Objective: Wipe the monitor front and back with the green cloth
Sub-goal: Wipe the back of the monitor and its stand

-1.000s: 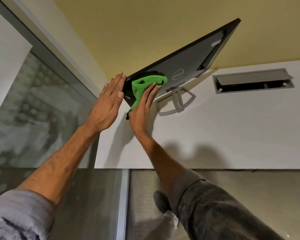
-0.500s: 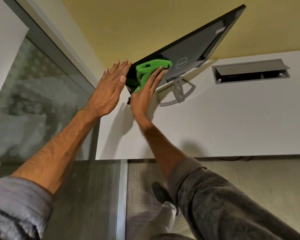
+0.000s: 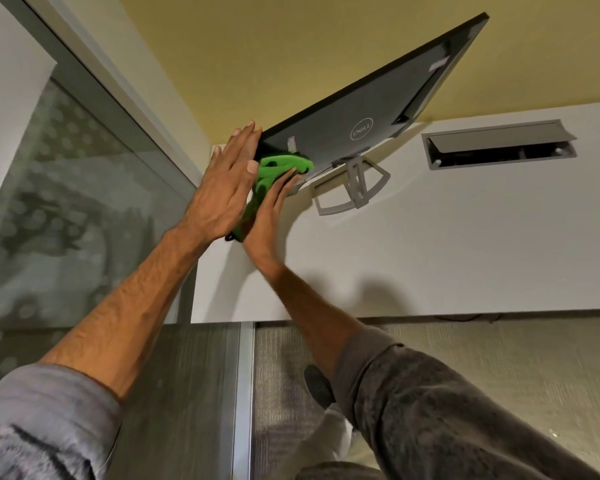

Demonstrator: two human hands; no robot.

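Right grip (image 3: 267, 216) flat, pressing green cloth (image 3: 283, 166) on monitor (image 3: 378, 109) back; left grip (image 3: 227, 188) flat, bracing edge: advise light, even strokes.

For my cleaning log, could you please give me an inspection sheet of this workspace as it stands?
Surface: white desk.
Job's things: monitor on its stand, back in view; green cloth against its lower corner.
Clutter: nothing seen.
Hands: left hand flat on the monitor's edge; right hand presses the cloth, fingers straight.
Cables: thin dark line at the desk's edge, perhaps a cable.
Surroundings: open desk hatch, glass partition, yellow wall.
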